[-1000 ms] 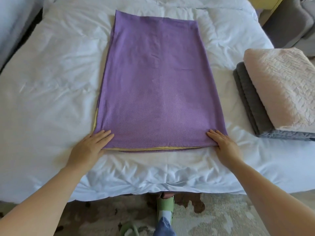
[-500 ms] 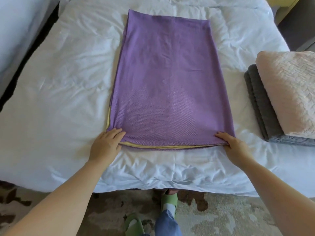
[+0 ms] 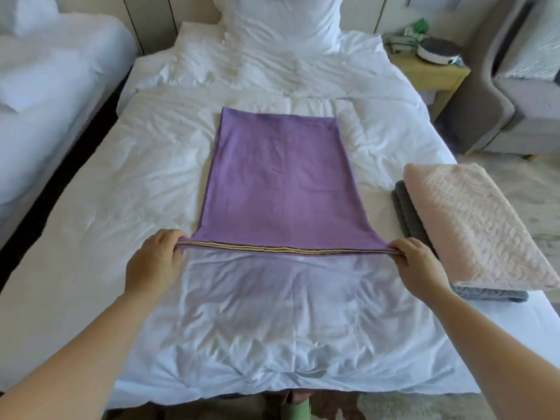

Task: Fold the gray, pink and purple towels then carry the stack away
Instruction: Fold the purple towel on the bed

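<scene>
The purple towel (image 3: 281, 183), folded into a long strip with yellow-edged layers, lies in the middle of the white bed (image 3: 121, 207). Its near edge is lifted off the duvet and pulled taut. My left hand (image 3: 154, 265) pinches the near left corner. My right hand (image 3: 419, 268) pinches the near right corner. At the right of the bed the folded pink towel (image 3: 478, 225) sits on top of the folded gray towel (image 3: 407, 212).
A white pillow (image 3: 281, 22) stands at the head of the bed. A second bed (image 3: 45, 86) is at the left across a dark gap. A yellow nightstand (image 3: 430, 74) and a gray armchair (image 3: 515, 95) are at the right. Patterned rug at the foot.
Both hands went from resting flat on the purple towel's near corners to pinching them and raising the near edge. My view has lifted to show the whole bed.
</scene>
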A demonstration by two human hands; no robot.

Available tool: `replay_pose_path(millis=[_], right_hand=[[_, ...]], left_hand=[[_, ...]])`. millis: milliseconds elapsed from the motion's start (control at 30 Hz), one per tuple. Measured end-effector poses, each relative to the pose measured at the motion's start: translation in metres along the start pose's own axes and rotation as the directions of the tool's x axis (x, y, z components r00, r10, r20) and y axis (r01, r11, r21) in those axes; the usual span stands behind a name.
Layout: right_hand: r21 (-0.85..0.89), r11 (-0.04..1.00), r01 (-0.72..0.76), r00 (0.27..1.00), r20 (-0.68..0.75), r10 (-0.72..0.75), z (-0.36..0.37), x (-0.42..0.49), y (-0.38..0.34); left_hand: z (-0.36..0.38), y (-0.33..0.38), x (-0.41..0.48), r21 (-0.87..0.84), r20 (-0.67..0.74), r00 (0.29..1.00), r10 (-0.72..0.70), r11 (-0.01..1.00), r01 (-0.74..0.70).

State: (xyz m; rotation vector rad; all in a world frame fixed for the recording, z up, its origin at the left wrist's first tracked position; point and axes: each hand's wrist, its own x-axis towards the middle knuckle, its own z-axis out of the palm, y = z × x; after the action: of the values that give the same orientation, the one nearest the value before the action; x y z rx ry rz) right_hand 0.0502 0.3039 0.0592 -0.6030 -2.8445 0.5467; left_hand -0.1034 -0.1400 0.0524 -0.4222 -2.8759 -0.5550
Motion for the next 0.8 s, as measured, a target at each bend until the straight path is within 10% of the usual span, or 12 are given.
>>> replay_pose_path(millis=[267, 533, 800], right_hand=[[-0.166, 0.984, -0.062, 0.998, -0.019, 0.06, -0.043, 0.091, -0.024], [0.272, 0.928, -0.255, 0.967, 0.047, 0.252, -0.02, 0.243, -0.037], [0.404, 0.861, -0.309, 0.941, -0.001, 0.339, 0.032, 0.378, -0.029]], left_hand=[[-0.037, 0.018, 0.103, -0.03, -0.012, 0.996, -0.092, 0.995, 0.092], [0.005, 0.038, 0.234, -0.538, 0.058, 0.894, -0.444, 0.74, 0.403], [0.068, 0.03, 0.368, -0.637, 0.016, 0.905, -0.426, 0.693, 0.338]])
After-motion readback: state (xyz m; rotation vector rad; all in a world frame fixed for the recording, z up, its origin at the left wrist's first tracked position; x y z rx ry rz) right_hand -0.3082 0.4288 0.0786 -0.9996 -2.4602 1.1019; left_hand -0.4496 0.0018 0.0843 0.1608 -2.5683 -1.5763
